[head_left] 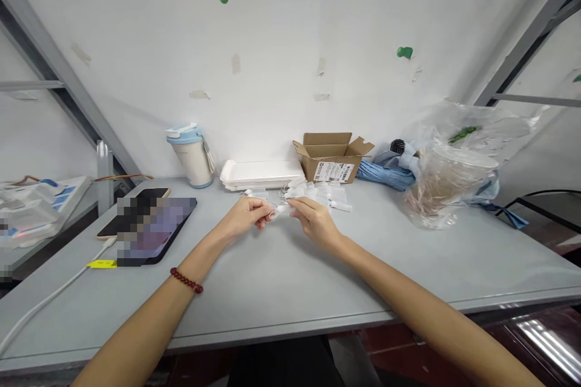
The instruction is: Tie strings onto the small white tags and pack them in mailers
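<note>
Both hands meet over the middle of the desk point(272, 278), at a small white key tag point(282, 210) with a thin metal ring. My left hand point(247, 217) is closed, pinching its left end between thumb and forefinger. From the other side my right hand point(316, 224) is closed on it too, fingertips pressed together. Just beyond the fingers lies a loose group of similar translucent white tags point(338, 195), some with metal rings. The fingers partly cover the held tag, so its exact shape cannot be made out.
Behind the tags are a stack of white trays point(263, 175) and an open cardboard box point(330, 160). A lidded tumbler point(193, 160) stands left of them, two phones point(166, 233) and a cable point(49, 296) nearer. At right are blue cloth point(385, 174) and a bagged cup point(454, 178).
</note>
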`<state>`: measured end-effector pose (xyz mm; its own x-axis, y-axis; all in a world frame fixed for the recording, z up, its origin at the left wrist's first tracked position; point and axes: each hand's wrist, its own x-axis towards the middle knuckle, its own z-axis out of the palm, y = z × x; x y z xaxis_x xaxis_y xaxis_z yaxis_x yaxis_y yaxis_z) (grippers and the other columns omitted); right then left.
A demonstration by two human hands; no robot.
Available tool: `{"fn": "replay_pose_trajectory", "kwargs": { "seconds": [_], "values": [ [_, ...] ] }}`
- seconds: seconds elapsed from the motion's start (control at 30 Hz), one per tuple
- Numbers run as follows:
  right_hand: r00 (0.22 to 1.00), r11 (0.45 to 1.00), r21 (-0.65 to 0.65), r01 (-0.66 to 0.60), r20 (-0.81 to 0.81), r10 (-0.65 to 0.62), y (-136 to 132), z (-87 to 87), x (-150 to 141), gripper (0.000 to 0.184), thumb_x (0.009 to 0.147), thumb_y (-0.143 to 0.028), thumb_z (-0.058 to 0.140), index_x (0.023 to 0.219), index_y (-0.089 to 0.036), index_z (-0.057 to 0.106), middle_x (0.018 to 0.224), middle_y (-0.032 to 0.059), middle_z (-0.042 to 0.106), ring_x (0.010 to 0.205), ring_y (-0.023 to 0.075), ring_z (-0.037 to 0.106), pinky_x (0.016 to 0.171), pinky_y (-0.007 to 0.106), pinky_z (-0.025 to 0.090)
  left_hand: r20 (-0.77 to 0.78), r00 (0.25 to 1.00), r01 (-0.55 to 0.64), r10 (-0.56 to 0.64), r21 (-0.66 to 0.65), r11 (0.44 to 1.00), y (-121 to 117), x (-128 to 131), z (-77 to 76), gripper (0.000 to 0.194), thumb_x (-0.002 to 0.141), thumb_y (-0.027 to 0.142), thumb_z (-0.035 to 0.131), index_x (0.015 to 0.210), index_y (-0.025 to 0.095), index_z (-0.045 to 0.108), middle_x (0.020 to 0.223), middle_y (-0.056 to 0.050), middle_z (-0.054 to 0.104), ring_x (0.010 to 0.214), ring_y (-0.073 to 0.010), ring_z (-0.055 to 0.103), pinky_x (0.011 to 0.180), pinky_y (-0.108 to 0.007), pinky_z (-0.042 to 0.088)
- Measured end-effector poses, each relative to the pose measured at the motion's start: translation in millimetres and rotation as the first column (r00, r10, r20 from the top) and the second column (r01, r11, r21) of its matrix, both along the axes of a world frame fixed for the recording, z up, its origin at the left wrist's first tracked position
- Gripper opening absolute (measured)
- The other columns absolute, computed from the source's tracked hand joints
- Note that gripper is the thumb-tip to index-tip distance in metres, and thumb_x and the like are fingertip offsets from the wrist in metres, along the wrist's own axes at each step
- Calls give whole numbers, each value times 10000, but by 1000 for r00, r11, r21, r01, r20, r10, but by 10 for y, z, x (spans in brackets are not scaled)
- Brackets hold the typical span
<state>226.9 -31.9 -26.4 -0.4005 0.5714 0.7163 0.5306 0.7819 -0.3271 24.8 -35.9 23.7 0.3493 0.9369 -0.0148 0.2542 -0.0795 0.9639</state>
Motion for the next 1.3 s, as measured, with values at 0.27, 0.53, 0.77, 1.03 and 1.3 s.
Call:
{"fn": "replay_pose_trajectory", "kwargs": {
  "seconds": [0.27,0.53,0.77,1.03,1.3],
  "values": [
    [999,1000,-3,20,41,-20,30,-4,-1,285,918,-189,427,1164,-231,565,1026,104,638,927,193,624,797,351,536,21,1000,-4,5,-11,1000,46,-21,-32,283,706,407,625,622,136,619,626,-11,576,513,-94,488,546,-252,409],
    [942,993,-46,108,324,-88,122,4,83,409,840,-80,502,1245,-135,482,1193,176,549,1105,264,537,908,432,485,133,873,-482,469,87,872,439,-442,-231,233,655,358,647,681,127,621,624,-17,562,574,-121,522,502,-228,413],
    [875,976,-91,198,465,-134,140,31,96,345,852,-80,507,1191,-134,543,1190,155,583,1099,289,521,871,451,469,104,864,-503,493,120,856,560,-476,-391,236,681,351,623,678,116,619,648,-37,581,571,-114,515,469,-206,415],
    [836,970,-67,234,523,-166,123,22,75,298,868,-111,513,1160,-147,558,1147,158,567,1058,262,520,837,399,450,20,840,-540,542,122,833,644,-420,-471,243,744,305,521,759,98,646,700,-65,627,518,-107,528,454,-213,431],
    [835,958,-113,264,524,-169,126,8,59,253,885,-119,489,1112,-154,593,1085,141,569,987,231,502,834,358,433,-166,749,-562,641,352,748,573,-444,-380,283,715,255,522,898,127,696,877,-95,706,778,-223,627,732,-321,471]
  ]
}}
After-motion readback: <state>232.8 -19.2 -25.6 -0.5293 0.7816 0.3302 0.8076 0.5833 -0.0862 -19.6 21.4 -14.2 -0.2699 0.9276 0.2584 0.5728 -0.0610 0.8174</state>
